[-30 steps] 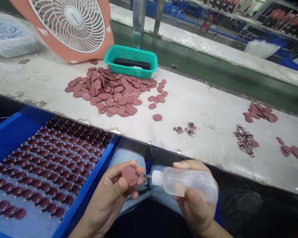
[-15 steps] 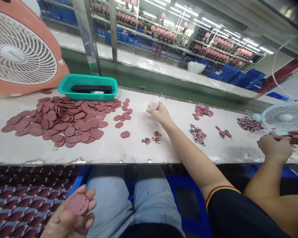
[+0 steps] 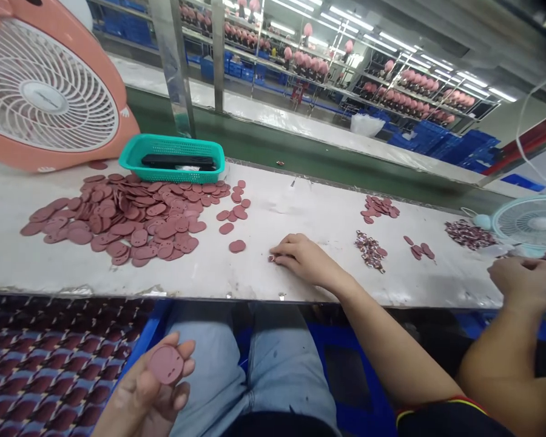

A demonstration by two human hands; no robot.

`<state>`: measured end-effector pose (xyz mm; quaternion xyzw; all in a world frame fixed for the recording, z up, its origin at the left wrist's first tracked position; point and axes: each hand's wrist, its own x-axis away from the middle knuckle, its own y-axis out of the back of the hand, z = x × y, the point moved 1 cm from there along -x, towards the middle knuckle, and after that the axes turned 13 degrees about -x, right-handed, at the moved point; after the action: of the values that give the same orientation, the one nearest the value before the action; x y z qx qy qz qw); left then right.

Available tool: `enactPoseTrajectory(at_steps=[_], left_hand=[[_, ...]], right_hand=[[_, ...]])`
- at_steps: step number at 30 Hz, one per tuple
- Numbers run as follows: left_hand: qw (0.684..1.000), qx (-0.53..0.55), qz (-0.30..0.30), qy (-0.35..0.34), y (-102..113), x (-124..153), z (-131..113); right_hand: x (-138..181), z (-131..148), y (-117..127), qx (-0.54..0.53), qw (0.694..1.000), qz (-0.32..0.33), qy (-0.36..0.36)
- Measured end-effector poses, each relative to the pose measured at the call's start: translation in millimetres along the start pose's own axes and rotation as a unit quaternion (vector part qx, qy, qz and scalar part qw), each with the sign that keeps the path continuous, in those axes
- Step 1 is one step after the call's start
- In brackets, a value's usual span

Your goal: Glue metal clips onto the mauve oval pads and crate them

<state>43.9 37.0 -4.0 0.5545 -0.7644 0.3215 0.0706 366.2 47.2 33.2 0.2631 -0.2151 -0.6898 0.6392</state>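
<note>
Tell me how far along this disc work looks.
Done: neat rows of round maroon discs fill the blue plastic tray. In hand: the left hand holds one holed maroon disc; the right hand sits by small scraps. Left: a loose heap of maroon discs.

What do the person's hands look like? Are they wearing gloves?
The left hand is bare, with no glove or ring showing, and no sleeve is in view. The right hand is out of view.
</note>
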Motion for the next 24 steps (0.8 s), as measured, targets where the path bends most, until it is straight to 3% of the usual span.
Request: enactPoseTrajectory(at_steps=[4, 8, 12, 13, 18, 24], left_hand=[[0.999, 0.025, -0.017, 0.009, -15.4, 10.9, -3.8], [0.997, 0.032, -0.038, 0.051, -28.1, 23.4, -8.9], [0.993, 0.019, -0.039, 0.107, -38.0, 32.0, -14.0], [0.992, 0.017, -0.034, 0.116, -39.7, 33.2, -14.9], [0.992, 0.013, 0.014, 0.126, -41.7, 34.9, -15.8], [0.991, 0.011, 0.026, 0.13, -39.6, 34.3, -15.1]], right_hand=[[5.6, 7.3, -4.2, -0.037, 0.999, -0.015, -0.007], [28.4, 41.2, -21.1, -0.165, 0.986, -0.02, 0.001], [51.6, 87.5, -43.5, -0.405, 0.912, 0.07, 0.01], [54.3, 96.1, -47.8, -0.415, 0.906, 0.086, 0.018], [54.3, 111.9, -60.0, -0.31, 0.938, 0.083, 0.128], [52.7, 111.2, -60.5, -0.269, 0.949, 0.083, 0.146]])
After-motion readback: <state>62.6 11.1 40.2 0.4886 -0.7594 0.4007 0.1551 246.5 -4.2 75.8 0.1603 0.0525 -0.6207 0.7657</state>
